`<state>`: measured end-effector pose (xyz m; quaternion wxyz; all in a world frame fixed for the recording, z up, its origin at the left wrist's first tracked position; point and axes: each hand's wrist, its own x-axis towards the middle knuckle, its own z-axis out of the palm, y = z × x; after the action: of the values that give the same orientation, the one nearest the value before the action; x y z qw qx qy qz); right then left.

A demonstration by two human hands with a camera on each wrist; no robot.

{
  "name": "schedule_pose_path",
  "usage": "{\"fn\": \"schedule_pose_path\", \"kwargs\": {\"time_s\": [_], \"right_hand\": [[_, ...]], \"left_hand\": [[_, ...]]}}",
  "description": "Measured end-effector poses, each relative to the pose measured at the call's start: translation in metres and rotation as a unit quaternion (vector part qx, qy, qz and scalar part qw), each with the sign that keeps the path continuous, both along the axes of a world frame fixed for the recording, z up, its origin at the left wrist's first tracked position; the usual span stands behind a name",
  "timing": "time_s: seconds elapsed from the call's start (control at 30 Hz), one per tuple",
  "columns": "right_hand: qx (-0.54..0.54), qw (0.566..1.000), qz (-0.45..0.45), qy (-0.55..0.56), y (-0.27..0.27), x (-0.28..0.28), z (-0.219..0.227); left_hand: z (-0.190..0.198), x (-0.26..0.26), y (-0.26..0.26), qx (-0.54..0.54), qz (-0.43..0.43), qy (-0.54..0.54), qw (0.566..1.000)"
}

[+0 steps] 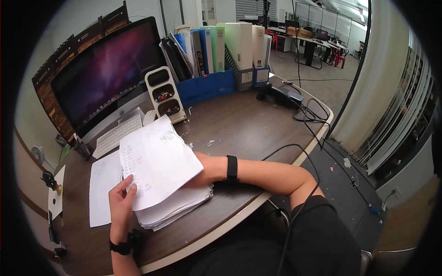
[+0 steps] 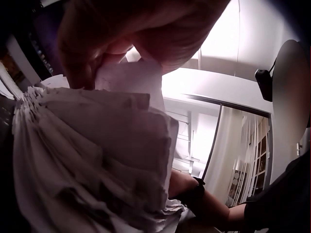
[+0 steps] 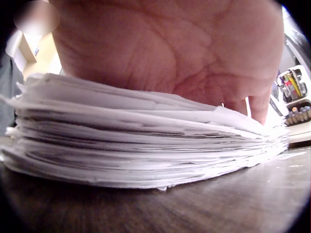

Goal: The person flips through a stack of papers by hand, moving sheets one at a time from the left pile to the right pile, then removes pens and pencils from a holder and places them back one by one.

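My left hand (image 1: pixel 121 202) pinches the near left edge of a white sheet of paper (image 1: pixel 159 152) with handwriting on it, thumb on top. That sheet is lifted at a slant over a thick paper stack (image 1: pixel 177 210) with ragged edges. My right hand (image 1: pixel 209 168) reaches in from the right beneath the raised sheet, its fingers hidden there in the head view. In the right wrist view its palm (image 3: pixel 180 53) rests over the top of the stack, fingers extended toward the far side. Another written sheet (image 1: pixel 101 195) lies flat to the left of the stack.
Behind the papers stand a keyboard (image 1: pixel 119 135), a monitor (image 1: pixel 108 73) and a pen organizer (image 1: pixel 165 94). A blue box (image 1: pixel 205 88) of binders sits at the back. A desk phone (image 1: pixel 281 94) and loose black cables (image 1: pixel 317 112) lie at the right edge.
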<state>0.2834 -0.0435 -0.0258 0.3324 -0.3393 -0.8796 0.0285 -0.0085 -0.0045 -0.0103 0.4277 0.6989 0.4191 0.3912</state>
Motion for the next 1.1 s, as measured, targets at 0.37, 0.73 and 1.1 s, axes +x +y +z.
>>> {"fn": "schedule_pose_path", "kwargs": {"time_s": [0.37, 0.73, 1.1], "right_hand": [[-0.069, 0.996, 0.012, -0.054, 0.007, 0.003, -0.003], [-0.018, 0.991, -0.045, -0.123, 0.004, 0.006, 0.002], [0.015, 0.973, -0.221, -0.07, 0.015, 0.016, 0.021]], "left_hand": [[0.002, -0.003, -0.002, 0.04, 0.014, 0.152, 0.987], [0.003, -0.004, -0.001, 0.077, -0.013, 0.21, 0.975], [0.005, -0.004, -0.002, 0.08, -0.011, 0.227, 0.971]]}}
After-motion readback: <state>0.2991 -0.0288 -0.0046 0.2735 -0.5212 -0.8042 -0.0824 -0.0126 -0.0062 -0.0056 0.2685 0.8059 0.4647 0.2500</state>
